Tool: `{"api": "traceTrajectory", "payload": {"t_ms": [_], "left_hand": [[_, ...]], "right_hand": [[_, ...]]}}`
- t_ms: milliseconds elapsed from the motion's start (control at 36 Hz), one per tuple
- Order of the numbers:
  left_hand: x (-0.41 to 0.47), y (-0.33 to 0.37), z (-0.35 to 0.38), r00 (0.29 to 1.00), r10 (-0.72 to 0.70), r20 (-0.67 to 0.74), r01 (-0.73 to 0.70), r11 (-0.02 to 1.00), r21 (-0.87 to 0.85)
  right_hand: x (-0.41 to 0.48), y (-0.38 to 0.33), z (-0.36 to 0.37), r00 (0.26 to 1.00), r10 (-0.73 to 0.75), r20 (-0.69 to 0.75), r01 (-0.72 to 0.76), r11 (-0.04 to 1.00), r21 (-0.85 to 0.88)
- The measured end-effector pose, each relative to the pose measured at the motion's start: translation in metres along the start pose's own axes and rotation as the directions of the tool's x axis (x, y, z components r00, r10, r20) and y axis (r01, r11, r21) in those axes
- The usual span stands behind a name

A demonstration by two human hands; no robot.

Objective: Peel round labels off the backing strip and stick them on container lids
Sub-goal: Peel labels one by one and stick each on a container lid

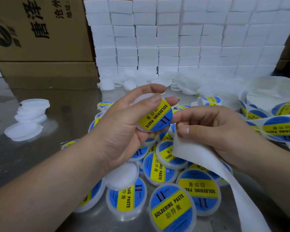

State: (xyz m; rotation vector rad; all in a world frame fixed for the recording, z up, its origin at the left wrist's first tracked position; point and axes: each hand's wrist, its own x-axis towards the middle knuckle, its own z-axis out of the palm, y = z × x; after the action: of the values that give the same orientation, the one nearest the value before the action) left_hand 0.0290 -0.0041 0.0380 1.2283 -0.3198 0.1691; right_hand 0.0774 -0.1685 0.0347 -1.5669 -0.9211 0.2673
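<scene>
The left hand grips a white lid, soldering paste label on top, mid-picture. At its 3 o'clock the right hand pinches the bare backing strip. Pressed unevenly, the label may wrinkle or sit crooked.

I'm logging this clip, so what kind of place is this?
Probably a small packing or labelling workshop: stacked white blocks fill the back, printed cardboard cartons stand at left, and dozens of labelled lids lie heaped on a steel table.
</scene>
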Motion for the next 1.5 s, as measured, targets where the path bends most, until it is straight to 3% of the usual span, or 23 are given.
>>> {"api": "traceTrajectory", "payload": {"t_ms": [583, 750, 917, 1000, 1111, 1194, 1333, 1500], "left_hand": [[0.001, -0.004, 0.001, 0.998, 0.059, 0.006, -0.059, 0.996, 0.073], [0.0, -0.004, 0.001, 0.996, 0.089, -0.009, -0.086, 0.98, 0.178], [-0.001, -0.004, 0.005, 0.969, 0.213, -0.128, -0.157, 0.924, 0.349], [0.0, -0.003, 0.006, 0.938, 0.26, -0.229, -0.152, 0.902, 0.404], [0.004, 0.009, 0.001, 0.854, 0.333, -0.4, -0.156, 0.897, 0.413], [0.003, 0.009, 0.003, 0.878, 0.298, -0.376, -0.074, 0.858, 0.508], [-0.008, -0.003, 0.019, 0.955, 0.177, -0.238, -0.005, 0.812, 0.583], [-0.014, -0.007, 0.025, 0.965, 0.178, -0.192, -0.019, 0.778, 0.628]], "right_hand": [[-0.001, -0.002, 0.002, 1.0, 0.004, -0.007, -0.004, 0.999, 0.039], [0.0, -0.001, 0.001, 1.0, 0.02, 0.018, -0.02, 1.0, 0.004], [0.002, 0.005, 0.001, 1.0, 0.029, 0.012, -0.028, 0.996, -0.087], [0.004, 0.006, 0.002, 0.998, 0.022, -0.058, -0.031, 0.987, -0.159], [0.007, 0.008, -0.006, 0.961, 0.015, -0.274, -0.074, 0.976, -0.206], [0.006, 0.009, -0.005, 0.947, -0.052, -0.316, -0.031, 0.967, -0.254], [0.003, 0.009, 0.0, 0.969, -0.17, -0.18, 0.092, 0.922, -0.376], [0.002, 0.012, 0.003, 0.936, -0.348, -0.045, 0.257, 0.769, -0.586]]}}
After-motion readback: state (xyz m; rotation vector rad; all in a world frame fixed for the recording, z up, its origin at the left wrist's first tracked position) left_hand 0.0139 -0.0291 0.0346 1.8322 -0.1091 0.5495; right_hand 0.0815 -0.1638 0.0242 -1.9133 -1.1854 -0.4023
